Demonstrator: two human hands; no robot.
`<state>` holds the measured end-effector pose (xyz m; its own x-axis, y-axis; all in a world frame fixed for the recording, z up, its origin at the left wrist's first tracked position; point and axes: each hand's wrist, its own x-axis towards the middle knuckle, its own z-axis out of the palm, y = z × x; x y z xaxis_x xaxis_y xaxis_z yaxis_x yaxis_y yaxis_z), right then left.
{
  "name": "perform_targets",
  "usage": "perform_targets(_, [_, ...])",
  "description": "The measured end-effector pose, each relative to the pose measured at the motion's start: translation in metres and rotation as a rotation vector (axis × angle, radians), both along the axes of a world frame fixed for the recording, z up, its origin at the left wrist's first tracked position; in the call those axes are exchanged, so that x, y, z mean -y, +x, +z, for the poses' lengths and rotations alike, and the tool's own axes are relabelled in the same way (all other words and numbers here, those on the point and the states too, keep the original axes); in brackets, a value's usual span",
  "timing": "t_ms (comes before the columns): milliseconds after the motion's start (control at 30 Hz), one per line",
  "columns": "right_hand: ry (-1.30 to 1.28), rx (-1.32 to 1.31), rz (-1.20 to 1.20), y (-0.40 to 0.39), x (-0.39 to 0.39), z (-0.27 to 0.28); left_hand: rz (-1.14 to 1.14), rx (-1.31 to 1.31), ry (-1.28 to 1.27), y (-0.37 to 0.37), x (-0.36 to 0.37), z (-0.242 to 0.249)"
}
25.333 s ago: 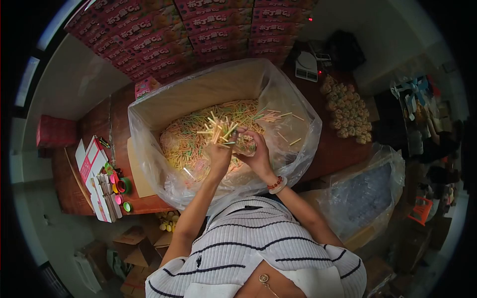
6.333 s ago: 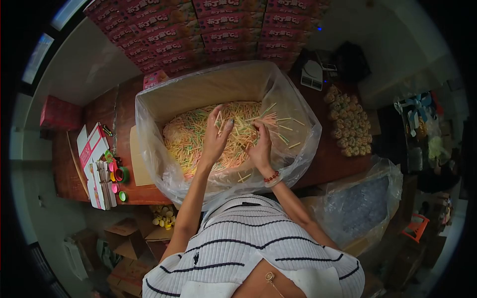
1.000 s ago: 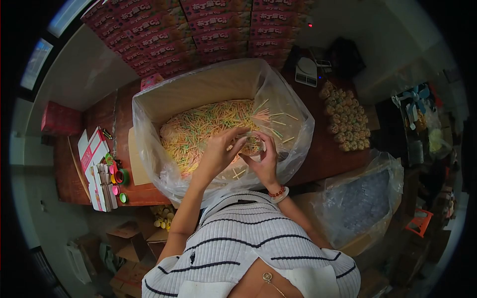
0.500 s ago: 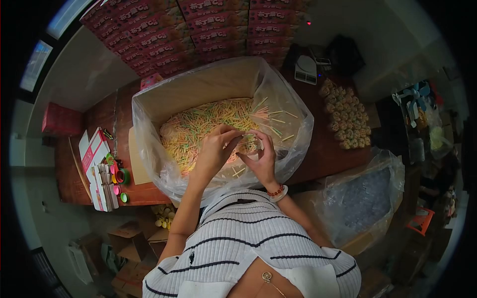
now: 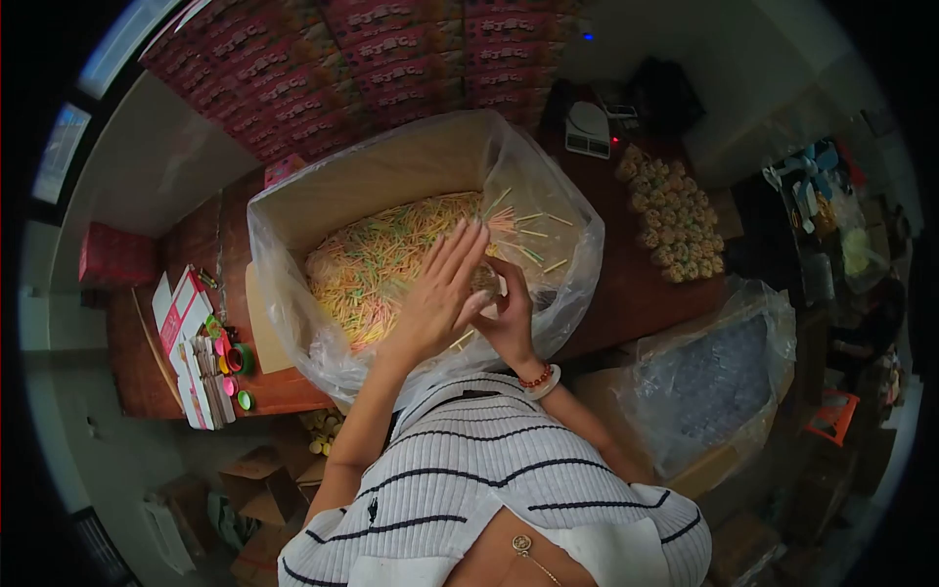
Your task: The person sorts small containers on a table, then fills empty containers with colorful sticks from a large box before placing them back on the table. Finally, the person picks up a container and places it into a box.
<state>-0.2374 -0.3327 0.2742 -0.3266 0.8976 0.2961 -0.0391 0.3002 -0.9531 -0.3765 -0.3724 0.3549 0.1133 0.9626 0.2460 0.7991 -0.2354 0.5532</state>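
Note:
My right hand [image 5: 514, 318] is closed around a small clear plastic cup [image 5: 486, 278] with pale sticks showing inside. Flat and with fingers stretched out, my left hand [image 5: 438, 301] lies against the cup's near side and partly hides it. Both hands are above a large carton lined with a clear plastic bag [image 5: 572, 210]. Thin pastel sticks [image 5: 377, 249] in yellow, green and pink cover the carton's bottom. A few loose sticks [image 5: 533, 235] lie apart on the liner at the right.
Filled clear cups [image 5: 675, 220] stand grouped at the right, near a white scale [image 5: 588, 130]. An open bag-lined carton [image 5: 719, 382] of clear pieces sits lower right. Printed pink boxes [image 5: 391, 49] are stacked behind. Folded cartons [image 5: 201, 377] and coloured lids [image 5: 235, 359] lie left.
My left hand has gone from pinching at the cup's rim to lying flat against it, fingers extended. My right hand keeps hold of the cup. The whole view has shifted slightly.

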Motion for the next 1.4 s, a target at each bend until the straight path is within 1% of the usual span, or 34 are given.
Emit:
perform_targets(33, [0.072, 0.081, -0.044, 0.004, -0.002, -0.003, -0.076, -0.022, -0.086, 0.007, -0.002, -0.008])
perform_targets(67, [-0.004, 0.044, -0.016, 0.007, -0.003, -0.012, -0.066, -0.094, -0.128, 0.012, -0.005, -0.017])
perform_targets(100, [-0.11, -0.067, 0.004, 0.011, -0.003, -0.014, -0.128, -0.089, -0.114, 0.014, -0.006, -0.016])
perform_targets(133, [-0.204, -0.187, 0.023, 0.019, -0.007, -0.014, -0.109, 0.066, -0.075, 0.012, -0.009, -0.011])
perform_targets(167, [-0.215, -0.183, -0.016, 0.032, -0.014, -0.005, -0.085, 0.222, -0.05, 0.01, -0.012, -0.006])
perform_targets(200, [-0.206, -0.184, -0.069, 0.052, -0.025, -0.004, -0.036, 0.274, 0.009, 0.009, -0.017, 0.003])
perform_targets(233, [-0.114, -0.095, -0.198, 0.08, -0.037, -0.005, 0.016, 0.325, 0.063, 0.007, -0.021, 0.008])
perform_targets(267, [-0.026, -0.003, -0.323, 0.109, -0.048, -0.007, 0.078, 0.318, 0.07, 0.003, -0.025, 0.003])
perform_targets(300, [-0.135, -0.022, -0.408, 0.14, -0.059, -0.016, 0.141, 0.312, 0.078, -0.004, -0.03, -0.005])
perform_targets(333, [-0.107, 0.125, -0.535, 0.174, -0.073, -0.029, 0.193, 0.283, 0.067, -0.01, -0.034, -0.015])
perform_targets(367, [-0.085, 0.275, -0.656, 0.211, -0.087, -0.046, 0.248, 0.254, 0.056, -0.016, -0.037, -0.026])
perform_targets(433, [-0.196, 0.428, -0.785, 0.29, -0.12, -0.11, 0.275, 0.128, -0.035, -0.027, -0.042, -0.043])
perform_targets(500, [-0.49, 0.089, -0.876, 0.36, -0.156, -0.171, 0.287, 0.083, -0.107, -0.037, -0.047, -0.07])
perform_targets(533, [-0.496, 0.084, -0.894, 0.393, -0.171, -0.201, 0.298, 0.077, -0.167, -0.044, -0.047, -0.083])
perform_targets(567, [-0.498, 0.405, -0.994, 0.422, -0.184, -0.232, 0.311, 0.069, -0.229, -0.05, -0.046, -0.096])
perform_targets(600, [-0.494, 0.73, -1.074, 0.447, -0.198, -0.252, 0.298, 0.062, -0.232, -0.052, -0.046, -0.108])
perform_targets(633, [-0.504, 0.724, -1.082, 0.467, -0.213, -0.265, 0.361, 0.108, -0.307, -0.054, -0.044, -0.12])
perform_targets(667, [-0.575, 0.745, -1.159, 0.484, -0.225, -0.276, 0.426, 0.153, -0.386, -0.059, -0.039, -0.132])
perform_targets(700, [-0.645, 0.768, -1.232, 0.5, -0.236, -0.286, 0.423, 0.144, -0.39, -0.067, -0.03, -0.15])
perform_targets(767, [-0.668, 0.735, -1.268, 0.529, -0.257, -0.31, 0.559, 0.213, -0.431, -0.086, -0.006, -0.186])
perform_targets(800, [-0.683, 0.703, -1.303, 0.538, -0.267, -0.32, 0.563, 0.204, -0.433, -0.093, 0.005, -0.193])
perform_targets(833, [-0.688, 0.699, -1.296, 0.545, -0.277, -0.322, 0.591, 0.146, -0.526, -0.098, 0.016, -0.197])
perform_targets(867, [-0.697, 0.688, -1.304, 0.55, -0.286, -0.317, 0.621, 0.088, -0.621, -0.102, 0.024, -0.202])
perform_targets(933, [-0.707, 0.685, -1.29, 0.56, -0.302, -0.302, 0.693, 0.06, -0.659, -0.108, 0.038, -0.212])
perform_targets(1000, [-0.772, 0.348, -1.195, 0.565, -0.313, -0.282, 0.774, 0.036, -0.706, -0.103, 0.057, -0.21])
perform_targets(1067, [-0.796, 0.383, -1.177, 0.56, -0.316, -0.271, 0.677, -0.327, -0.603, -0.092, 0.062, -0.209])
perform_targets(1100, [-0.805, 0.326, -1.145, 0.562, -0.316, -0.271, 0.617, -0.5, -0.543, -0.086, 0.06, -0.21])
perform_targets(1133, [-0.813, 0.271, -1.112, 0.568, -0.314, -0.277, 0.624, -0.494, -0.546, -0.079, 0.061, -0.212])
perform_targets(1167, [-0.805, 0.277, -1.105, 0.57, -0.312, -0.285, 0.619, -0.43, -0.484, -0.072, 0.061, -0.215])
perform_targets(1200, [-0.734, 0.128, -1.111, 0.573, -0.309, -0.304, 0.617, -0.368, -0.422, -0.067, 0.059, -0.217])
perform_targets(1233, [-0.667, -0.019, -1.105, 0.568, -0.305, -0.306, 0.636, -0.365, -0.427, -0.064, 0.056, -0.216])
perform_targets(1300, [-0.729, 0.087, -1.181, 0.554, -0.299, -0.299, 0.677, -0.364, -0.471, -0.06, 0.054, -0.211])
perform_targets(1367, [-0.623, 0.056, -1.178, 0.556, -0.291, -0.335, 0.715, -0.251, -0.428, -0.072, 0.054, -0.227])
perform_targets(1400, [-0.495, -0.104, -1.184, 0.54, -0.283, -0.33, 0.645, -0.318, -0.363, -0.077, 0.05, -0.226])
